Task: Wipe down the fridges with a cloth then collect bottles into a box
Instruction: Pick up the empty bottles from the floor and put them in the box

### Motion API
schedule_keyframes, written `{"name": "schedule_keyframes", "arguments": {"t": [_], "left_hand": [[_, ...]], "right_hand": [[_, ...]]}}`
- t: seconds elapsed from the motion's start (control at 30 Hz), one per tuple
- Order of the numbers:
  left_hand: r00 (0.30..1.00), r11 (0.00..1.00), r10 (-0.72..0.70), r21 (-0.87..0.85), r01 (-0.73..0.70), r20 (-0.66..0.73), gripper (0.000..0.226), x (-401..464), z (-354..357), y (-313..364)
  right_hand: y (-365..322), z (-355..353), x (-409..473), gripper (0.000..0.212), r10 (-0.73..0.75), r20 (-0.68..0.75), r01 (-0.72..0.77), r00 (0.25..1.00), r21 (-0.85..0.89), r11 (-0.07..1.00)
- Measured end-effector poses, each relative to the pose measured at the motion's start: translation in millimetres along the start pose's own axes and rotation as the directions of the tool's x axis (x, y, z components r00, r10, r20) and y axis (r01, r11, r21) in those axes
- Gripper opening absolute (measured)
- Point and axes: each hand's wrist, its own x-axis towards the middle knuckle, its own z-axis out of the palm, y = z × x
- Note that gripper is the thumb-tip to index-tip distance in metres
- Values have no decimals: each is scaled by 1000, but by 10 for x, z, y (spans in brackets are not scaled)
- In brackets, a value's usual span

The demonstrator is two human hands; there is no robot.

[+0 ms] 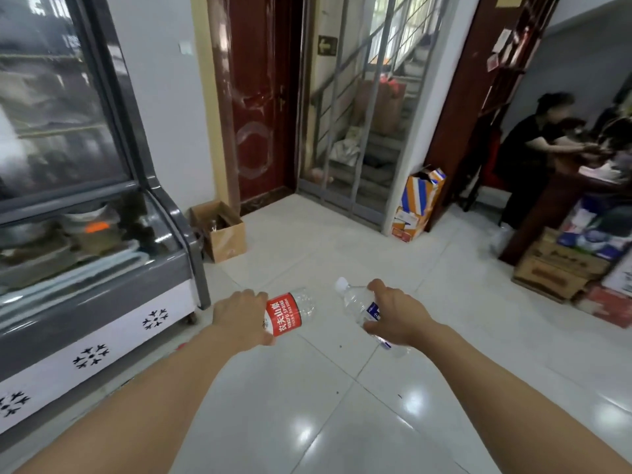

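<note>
Bottles are being carried: left hand (241, 314) gripping the red-labelled bottle (289, 311), right hand (396, 314) gripping the blue-labelled one (362, 307); next, seemingly, walking to the open cardboard box (222, 230) beside the fridge (85, 186).

Hands: two — a left hand (243, 315) and a right hand (396, 313)
Bottles: two — a red-labelled bottle (290, 311) gripped in the left hand, a blue-labelled bottle (362, 307) gripped in the right hand
Fridges: one display fridge (85, 213) stood at the left
Open brown boxes by the fridge: one box (222, 234), with something dark inside that could not be made out
Striped cartons by the pillar: one carton (419, 203)
Doors: one red door (263, 97)
Seated people: at least one person (533, 145) — others behind were too blurred to count
Stacked cartons at the right: several, count unclear
</note>
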Motion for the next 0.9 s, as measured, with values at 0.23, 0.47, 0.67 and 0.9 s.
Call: {"name": "schedule_keyframes", "arguments": {"t": [0.23, 0.47, 0.67, 0.9], "left_hand": [[998, 997, 59, 60, -58, -5, 75, 1590, -341, 70], [998, 994, 46, 99, -42, -34, 74, 3062, -539, 284], [998, 997, -58, 52, 59, -27, 75, 4255, -678, 351], [974, 974, -225, 23, 225, 2, 78, 5418, -820, 154]], "right_hand": [[446, -151, 1274, 59, 43, -31, -41, 999, 58, 997], [976, -239, 2822, 62, -2, -35, 4, 999, 50, 999], [1425, -404, 4344, 61, -97, 8, 96, 995, 52, 994], [1568, -610, 5973, 59, -230, 15, 229, 973, 41, 972]]}}
